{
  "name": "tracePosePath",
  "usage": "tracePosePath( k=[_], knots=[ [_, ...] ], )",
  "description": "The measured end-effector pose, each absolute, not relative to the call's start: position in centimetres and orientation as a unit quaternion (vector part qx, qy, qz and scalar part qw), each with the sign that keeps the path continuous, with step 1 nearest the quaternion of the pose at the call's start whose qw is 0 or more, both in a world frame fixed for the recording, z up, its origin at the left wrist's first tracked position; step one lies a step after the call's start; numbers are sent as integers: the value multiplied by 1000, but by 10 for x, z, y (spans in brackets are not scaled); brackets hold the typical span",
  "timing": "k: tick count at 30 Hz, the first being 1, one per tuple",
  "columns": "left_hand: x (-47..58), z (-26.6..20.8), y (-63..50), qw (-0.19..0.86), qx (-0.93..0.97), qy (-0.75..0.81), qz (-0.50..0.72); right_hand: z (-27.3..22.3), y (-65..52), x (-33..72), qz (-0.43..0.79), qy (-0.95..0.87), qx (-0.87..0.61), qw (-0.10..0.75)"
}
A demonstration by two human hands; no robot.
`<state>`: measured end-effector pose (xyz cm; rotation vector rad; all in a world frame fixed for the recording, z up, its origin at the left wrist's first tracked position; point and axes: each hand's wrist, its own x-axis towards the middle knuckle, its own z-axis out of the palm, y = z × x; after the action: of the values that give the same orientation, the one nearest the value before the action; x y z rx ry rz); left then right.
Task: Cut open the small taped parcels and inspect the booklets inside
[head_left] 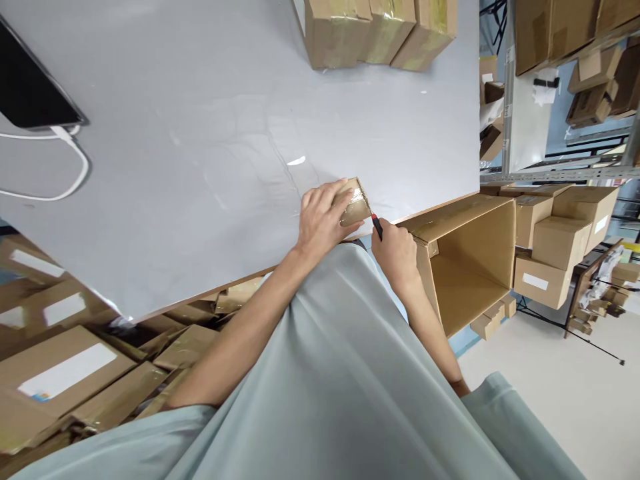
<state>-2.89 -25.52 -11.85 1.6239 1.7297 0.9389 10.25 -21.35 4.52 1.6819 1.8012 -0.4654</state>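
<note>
A small cardboard box [354,208] with shiny tape on it is held near the front edge of the grey table. My left hand [323,212] is closed around its left side, fingers over the top and thumb below. In my right hand [396,250] is a utility knife [377,225] with a black and red handle, gripped in a closed fist. Its tip meets the right side of the box; the blade itself is too small to make out clearly.
Three taped cardboard boxes [377,33] stand at the table's far side. A dark phone [33,83] with a white cable [83,167] lies left. A large open carton [470,267] is beside my right arm. Several boxes [70,373] are stacked below left; metal shelving [509,100] rises right.
</note>
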Motion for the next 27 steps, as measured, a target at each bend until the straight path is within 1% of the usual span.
tracePosePath(
  k=[6,12,18,27],
  knots=[
    [-30,-119,-254,294,606,647,357,43,-212,122,-229,682,641,267],
    [-30,-117,-255,288,609,652,348,32,-210,114,-253,708,632,192],
    [-30,-115,-255,295,608,652,345,16,-206,96,-212,710,635,219],
    [-30,-116,-256,305,613,649,333,20,-218,96,-161,693,652,263]
  ],
)
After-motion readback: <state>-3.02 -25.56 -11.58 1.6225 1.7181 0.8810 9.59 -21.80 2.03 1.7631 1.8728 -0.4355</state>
